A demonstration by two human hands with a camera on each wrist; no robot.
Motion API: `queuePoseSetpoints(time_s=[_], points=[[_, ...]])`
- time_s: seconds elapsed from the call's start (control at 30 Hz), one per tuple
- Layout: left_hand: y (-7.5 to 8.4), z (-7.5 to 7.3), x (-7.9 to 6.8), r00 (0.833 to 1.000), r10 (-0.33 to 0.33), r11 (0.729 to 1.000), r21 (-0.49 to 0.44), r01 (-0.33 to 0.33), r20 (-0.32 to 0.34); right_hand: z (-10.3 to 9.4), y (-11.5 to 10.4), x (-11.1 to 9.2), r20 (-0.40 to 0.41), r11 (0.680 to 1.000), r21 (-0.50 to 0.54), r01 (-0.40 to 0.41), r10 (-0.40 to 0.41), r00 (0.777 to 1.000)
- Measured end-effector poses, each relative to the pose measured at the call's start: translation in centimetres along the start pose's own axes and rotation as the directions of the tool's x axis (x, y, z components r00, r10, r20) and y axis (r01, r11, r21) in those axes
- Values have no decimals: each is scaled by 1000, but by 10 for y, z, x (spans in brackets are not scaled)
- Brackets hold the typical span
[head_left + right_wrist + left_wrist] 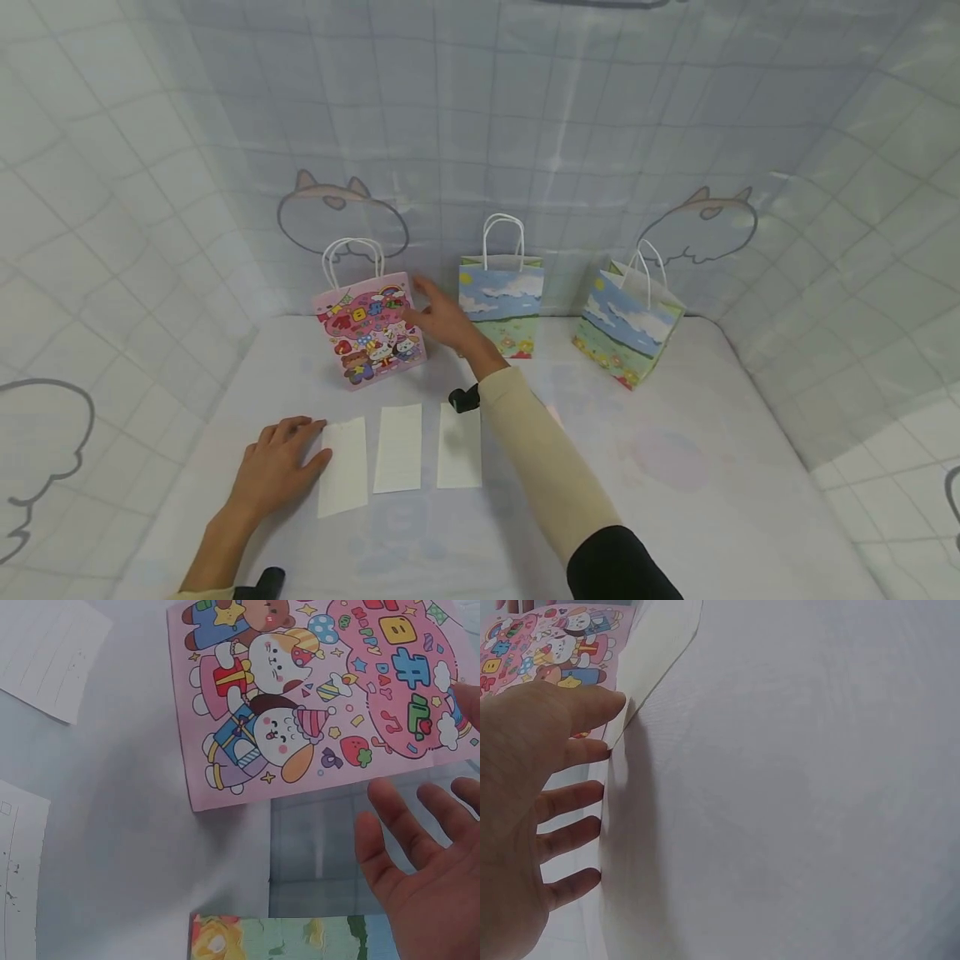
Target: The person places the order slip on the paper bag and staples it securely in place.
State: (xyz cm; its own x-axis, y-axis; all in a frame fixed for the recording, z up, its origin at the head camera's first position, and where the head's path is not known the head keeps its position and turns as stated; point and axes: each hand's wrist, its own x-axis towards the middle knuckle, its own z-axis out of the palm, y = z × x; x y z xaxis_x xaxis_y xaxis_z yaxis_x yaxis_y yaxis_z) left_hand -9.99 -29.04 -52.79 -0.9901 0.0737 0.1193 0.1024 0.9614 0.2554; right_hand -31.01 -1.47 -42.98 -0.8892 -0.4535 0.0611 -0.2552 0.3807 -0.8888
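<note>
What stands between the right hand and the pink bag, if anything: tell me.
Nothing visible: the right hand is at the right edge of the pink bag, contact unclear. The white cards lie nearer the person, outside that gap.

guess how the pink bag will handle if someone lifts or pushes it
The pink bag is probably light and somewhat bendy, since its wall looks like thin printed paper. Pushed near its top, it might tip, as it appears to stand upright.

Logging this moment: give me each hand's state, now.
Left hand: open, by the leftmost white card.
Right hand: open, at the pink bag.
</note>
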Motion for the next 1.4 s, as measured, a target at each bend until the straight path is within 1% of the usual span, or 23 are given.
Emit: queuePoseSetpoints(time_s=[0.17,0.3,0.47,0.63,0.73,0.83,1.03,1.27,1.4], points=[[-1,2,0,1000,6,1000,2,-6,-7,2,1,2,-9,999,-33,38,-38,999],[-1,2,1,1000,-10,1000,4,10,10,3,2,3,5,997,-51,61,-61,998],[-1,3,1,1000,-23,1000,4,23,21,4,1,3,25,996,-59,71,-69,997],[-2,4,1,1000,-22,1000,-3,22,1,4,-1,3,34,991,-107,76,-73,997],[-4,6,-1,999,-31,999,-15,30,-22,3,-1,3,33,986,-150,77,-73,997],[-5,8,-2,998,-38,999,-20,37,-52,2,-2,2,32,983,-171,68,-63,998],[-2,6,-1,995,-19,1000,-26,17,-99,3,0,0,11,979,-194,61,-60,998],[3,4,-2,994,-16,999,-31,13,-112,7,-1,0,-3,976,-212,51,-53,999],[2,5,-2,996,-19,1000,-14,18,-88,8,-1,2,-8,975,-215,52,-55,998]])
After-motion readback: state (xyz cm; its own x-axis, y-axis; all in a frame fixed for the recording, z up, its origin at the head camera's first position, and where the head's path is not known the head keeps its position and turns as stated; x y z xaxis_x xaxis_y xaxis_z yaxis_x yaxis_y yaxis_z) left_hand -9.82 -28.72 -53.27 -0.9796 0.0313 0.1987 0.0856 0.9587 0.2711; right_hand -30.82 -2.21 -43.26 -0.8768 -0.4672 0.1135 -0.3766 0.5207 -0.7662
